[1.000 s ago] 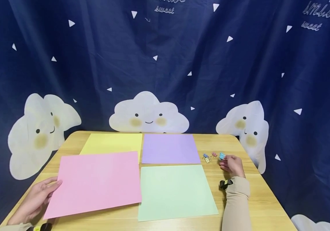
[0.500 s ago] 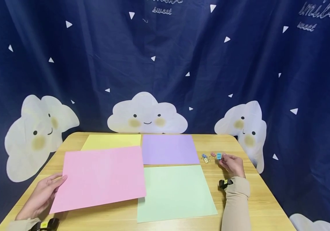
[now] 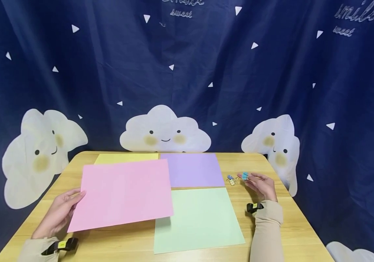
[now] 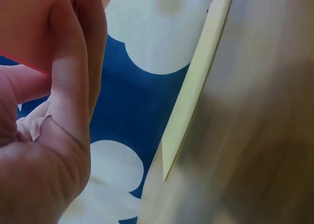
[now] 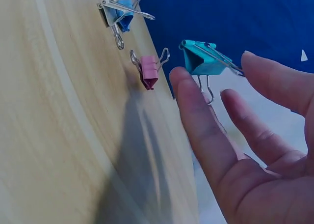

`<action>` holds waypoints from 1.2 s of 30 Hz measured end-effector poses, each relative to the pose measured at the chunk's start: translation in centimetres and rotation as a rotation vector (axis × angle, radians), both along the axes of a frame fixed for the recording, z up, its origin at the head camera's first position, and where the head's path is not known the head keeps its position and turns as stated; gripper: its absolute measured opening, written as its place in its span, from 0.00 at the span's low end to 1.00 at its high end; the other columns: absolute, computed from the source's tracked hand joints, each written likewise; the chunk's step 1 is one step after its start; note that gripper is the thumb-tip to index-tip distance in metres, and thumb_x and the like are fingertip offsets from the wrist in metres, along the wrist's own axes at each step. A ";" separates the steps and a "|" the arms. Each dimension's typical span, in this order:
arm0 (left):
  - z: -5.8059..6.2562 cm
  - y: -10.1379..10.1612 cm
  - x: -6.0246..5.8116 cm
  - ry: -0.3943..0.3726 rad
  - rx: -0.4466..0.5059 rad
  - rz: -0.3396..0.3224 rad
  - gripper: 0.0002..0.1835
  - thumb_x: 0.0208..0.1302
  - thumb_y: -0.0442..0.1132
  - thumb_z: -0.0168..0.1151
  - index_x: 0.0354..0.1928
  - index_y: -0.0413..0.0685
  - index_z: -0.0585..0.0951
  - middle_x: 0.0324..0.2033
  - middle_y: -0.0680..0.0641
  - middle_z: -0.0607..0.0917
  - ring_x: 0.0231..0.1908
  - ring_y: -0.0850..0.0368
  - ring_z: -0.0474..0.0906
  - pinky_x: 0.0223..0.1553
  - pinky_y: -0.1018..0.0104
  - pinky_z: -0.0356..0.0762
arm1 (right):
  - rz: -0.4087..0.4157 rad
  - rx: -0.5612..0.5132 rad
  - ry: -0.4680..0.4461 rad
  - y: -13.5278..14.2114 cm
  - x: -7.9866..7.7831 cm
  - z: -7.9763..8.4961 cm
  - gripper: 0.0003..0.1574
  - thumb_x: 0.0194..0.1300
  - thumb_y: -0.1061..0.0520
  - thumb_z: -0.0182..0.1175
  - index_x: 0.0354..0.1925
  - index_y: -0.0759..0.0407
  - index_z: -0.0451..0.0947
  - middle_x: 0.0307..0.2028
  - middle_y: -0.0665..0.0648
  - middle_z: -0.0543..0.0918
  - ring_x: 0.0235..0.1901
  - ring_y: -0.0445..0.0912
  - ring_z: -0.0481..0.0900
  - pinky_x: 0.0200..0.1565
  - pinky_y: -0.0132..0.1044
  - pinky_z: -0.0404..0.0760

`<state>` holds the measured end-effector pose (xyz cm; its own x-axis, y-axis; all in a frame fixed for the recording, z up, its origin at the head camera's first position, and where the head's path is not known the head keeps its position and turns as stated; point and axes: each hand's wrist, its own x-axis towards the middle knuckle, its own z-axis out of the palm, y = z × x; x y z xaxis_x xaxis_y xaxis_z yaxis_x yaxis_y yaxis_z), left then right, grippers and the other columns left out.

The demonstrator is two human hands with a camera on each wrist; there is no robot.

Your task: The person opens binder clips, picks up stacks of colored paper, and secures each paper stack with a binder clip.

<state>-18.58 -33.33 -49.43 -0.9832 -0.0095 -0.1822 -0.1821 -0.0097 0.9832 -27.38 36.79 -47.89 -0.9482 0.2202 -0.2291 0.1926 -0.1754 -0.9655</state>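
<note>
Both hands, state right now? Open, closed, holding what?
Left hand: closed, holding the pink sheet by its left edge.
Right hand: closed, holding the turquoise binder clip.

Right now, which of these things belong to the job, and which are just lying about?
Likely the job, since hands hold them:
pink sheet, in the left hand
teal clip, in the right hand

Just lying on the table, though possibly related:
yellow sheet, purple sheet, green sheet
pink clip, blue clip, cream clip

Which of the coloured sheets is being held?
The pink sheet, held by the left hand; the yellow sheet, purple sheet and green sheet lie on the table.
</note>
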 end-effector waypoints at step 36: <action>2.4 4.0 -4.8 0.095 0.166 -0.088 0.05 0.80 0.41 0.55 0.49 0.60 0.78 0.32 0.55 0.92 0.29 0.62 0.89 0.29 0.63 0.90 | -0.026 0.158 0.052 -0.8 -0.6 0.5 0.26 0.77 0.56 0.59 0.60 0.77 0.70 0.29 0.45 0.87 0.33 0.36 0.88 0.51 0.33 0.90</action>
<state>-23.38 -29.29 -47.01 -0.9917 0.0998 -0.0806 -0.0960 -0.1609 0.9823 -27.95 35.96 -47.36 -0.9515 0.2739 -0.1404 0.1389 -0.0247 -0.9900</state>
